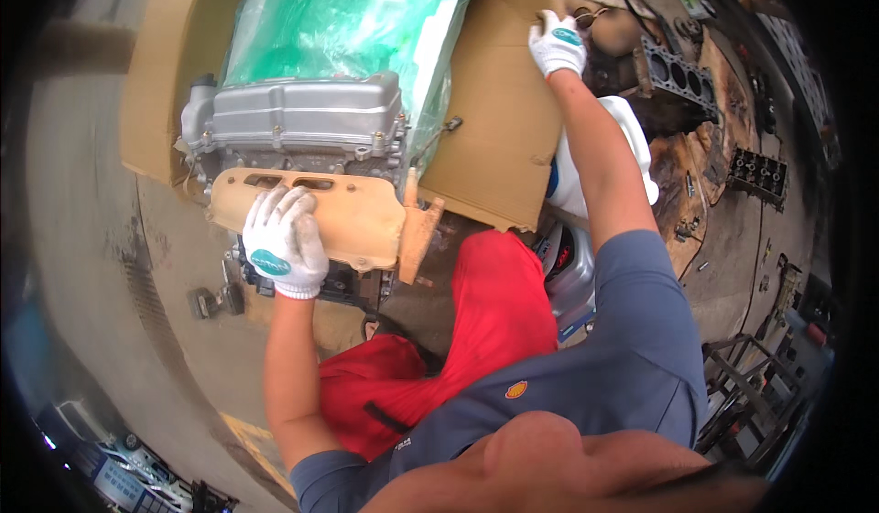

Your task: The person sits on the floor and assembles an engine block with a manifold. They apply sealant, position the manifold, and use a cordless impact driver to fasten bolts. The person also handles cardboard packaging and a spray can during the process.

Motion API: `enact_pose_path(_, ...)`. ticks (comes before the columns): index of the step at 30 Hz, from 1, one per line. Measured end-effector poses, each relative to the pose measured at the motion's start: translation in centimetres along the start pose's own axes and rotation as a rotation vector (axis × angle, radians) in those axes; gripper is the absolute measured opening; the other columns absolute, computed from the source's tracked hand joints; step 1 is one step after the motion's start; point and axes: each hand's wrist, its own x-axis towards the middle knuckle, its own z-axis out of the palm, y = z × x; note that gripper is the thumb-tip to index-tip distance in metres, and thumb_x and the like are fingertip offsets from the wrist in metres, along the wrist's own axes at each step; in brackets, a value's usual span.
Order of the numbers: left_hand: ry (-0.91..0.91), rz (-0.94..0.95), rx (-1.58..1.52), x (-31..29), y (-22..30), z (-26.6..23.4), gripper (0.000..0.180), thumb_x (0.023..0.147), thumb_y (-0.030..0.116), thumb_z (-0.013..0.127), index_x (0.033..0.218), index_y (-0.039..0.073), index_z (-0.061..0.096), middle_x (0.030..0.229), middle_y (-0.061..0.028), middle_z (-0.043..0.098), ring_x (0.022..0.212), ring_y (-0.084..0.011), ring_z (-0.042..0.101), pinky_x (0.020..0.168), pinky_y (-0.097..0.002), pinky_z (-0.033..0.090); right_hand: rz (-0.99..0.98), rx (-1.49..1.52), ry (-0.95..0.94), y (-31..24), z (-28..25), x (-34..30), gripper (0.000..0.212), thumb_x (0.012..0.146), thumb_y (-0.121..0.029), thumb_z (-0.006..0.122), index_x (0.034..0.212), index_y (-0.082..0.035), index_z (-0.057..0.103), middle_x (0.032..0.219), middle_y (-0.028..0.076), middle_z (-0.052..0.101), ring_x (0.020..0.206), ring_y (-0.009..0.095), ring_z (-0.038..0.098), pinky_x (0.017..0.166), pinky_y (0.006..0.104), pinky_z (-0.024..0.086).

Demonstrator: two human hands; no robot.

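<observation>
Through the head view I have the tan exhaust heat shield (366, 216) along the near side of the engine, just below its silver valve cover (302, 115). My left grip (288, 246), in a white knit glove, lies over the shield's left half, fingers bent across its face near the slots; the thumb's hold is hidden, so I cannot tell whether it is clenched on the piece or only resting there. My right grip (558, 44) is well apart from it, at the outer edge of the cardboard flap (499, 101); I cannot tell whether the fingers pinch that edge or just touch it.

I judge the shield stiff, formed metal, light beside the engine but too long to balance easily from one end. Its smooth, rounded face could slide under knit cotton, and the rim may be sharp. I'd favour the long upper and lower edges, one hand toward each end, or the slot rims if they prove smooth. The tan flange (421, 241) at the right end looks thicker; if it is joined to the shield, I'd expect that end to weigh more.
</observation>
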Motion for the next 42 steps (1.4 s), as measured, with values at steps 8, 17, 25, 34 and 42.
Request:
enact_pose_path(8,0.098,0.059,-0.005,-1.0,-0.5,0.4,0.024,0.099,0.015,0.056,0.097,0.003,0.077,0.102,-0.0163,0.079,0.102,-0.0416,0.075,0.102,-0.0531,0.055,0.116,0.448,-0.193,-3.1,-4.7,-4.4,0.083,0.1,-0.034,0.066,0.169,-0.005,0.03,0.159,0.03,0.052,0.14,0.045,0.058,0.118,0.0473,0.047)
enact_pose_path(17,0.119,0.05,-0.031,-1.3,-0.1,0.5,0.026,0.102,0.013,0.057,0.094,0.0,0.078,0.096,-0.0181,0.079,0.095,-0.0392,0.076,0.094,-0.0471,0.058,-0.387,-0.086,-0.088,-7.3,-11.1,-20.8,0.053,0.1,-0.027,0.056,0.148,-0.007,0.06,0.161,0.028,0.048,0.151,0.047,0.044,0.129,0.0575,0.028)
enact_pose_path(25,-0.098,-0.119,0.024,-1.7,1.0,0.4,0.026,0.108,0.019,0.062,0.111,-0.001,0.078,0.115,-0.0184,0.078,0.118,-0.0353,0.07,0.109,-0.0444,0.051,-0.925,-0.299,-0.584,-3.5,-9.3,-30.9,0.043,0.103,-0.032,0.055,0.134,-0.009,0.075,0.152,0.019,0.063,0.151,0.038,0.048,0.133,0.0572,0.019)
enact_pose_path(34,-0.656,-0.155,-0.106,3.2,12.7,0.2,0.038,0.1,0.032,0.073,0.12,0.0,0.078,0.114,-0.0185,0.076,0.107,-0.0355,0.071,0.099,-0.0423,0.054,-0.992,-0.215,-0.478,-2.2,-3.7,-32.1,0.047,0.104,-0.037,0.057,0.139,-0.01,0.072,0.149,0.012,0.065,0.149,0.032,0.049,0.132,0.0539,0.022)
enact_pose_path(42,-0.516,0.018,-0.016,1.7,11.2,1.3,0.039,0.089,0.028,0.084,0.115,-0.001,0.079,0.116,-0.0203,0.077,0.113,-0.0382,0.072,0.104,-0.0431,0.054,-1.131,0.004,-0.298,2.1,0.6,-32.9,0.042,0.093,-0.028,0.066,0.126,-0.003,0.073,0.141,0.018,0.067,0.141,0.036,0.056,0.13,0.0512,0.033)
